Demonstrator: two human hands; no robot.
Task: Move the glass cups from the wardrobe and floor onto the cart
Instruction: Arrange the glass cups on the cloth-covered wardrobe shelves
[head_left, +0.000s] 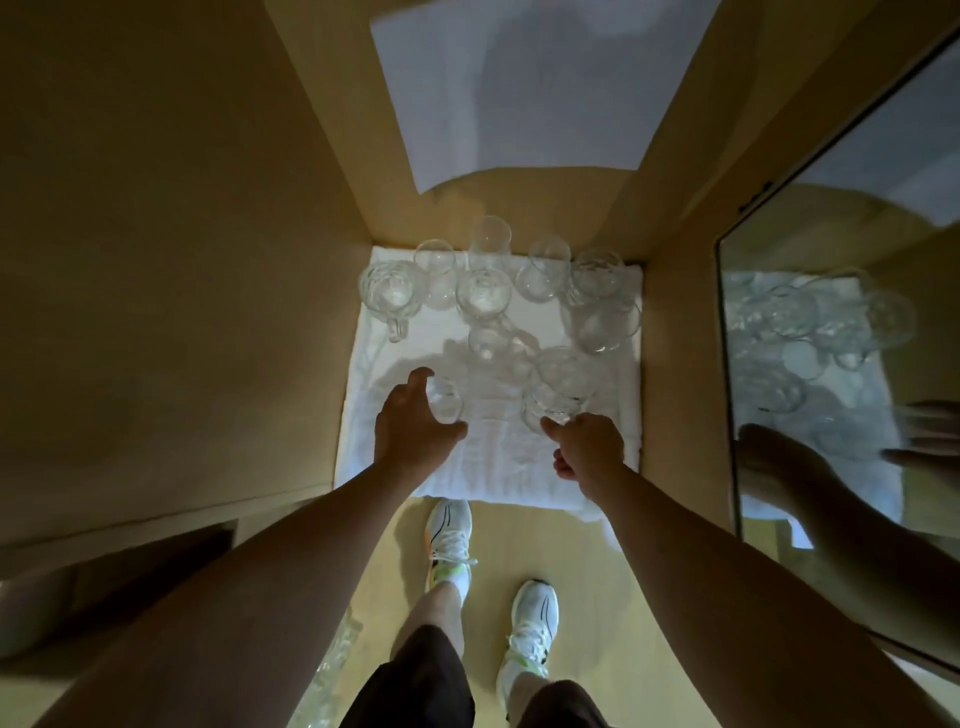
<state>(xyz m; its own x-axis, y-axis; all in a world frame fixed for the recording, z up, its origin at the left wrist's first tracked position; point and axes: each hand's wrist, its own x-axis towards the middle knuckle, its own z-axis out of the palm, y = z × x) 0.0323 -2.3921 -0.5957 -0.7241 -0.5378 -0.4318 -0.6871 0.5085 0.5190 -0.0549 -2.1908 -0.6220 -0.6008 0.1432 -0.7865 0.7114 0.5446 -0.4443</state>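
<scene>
Fingers (423, 379) of left hand (410, 431) curled round a cup (445, 405); right hand (589, 447) pinching another cup (550, 408). Could knock crowded neighbours (561, 371) while lifting.

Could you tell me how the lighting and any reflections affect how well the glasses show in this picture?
Head view: dim and wide-angle, walls bowed; the hands' shadows fall over the white cloth; the clear glasses show only as faint rims; the mirror at right doubles them, blurred.
</scene>
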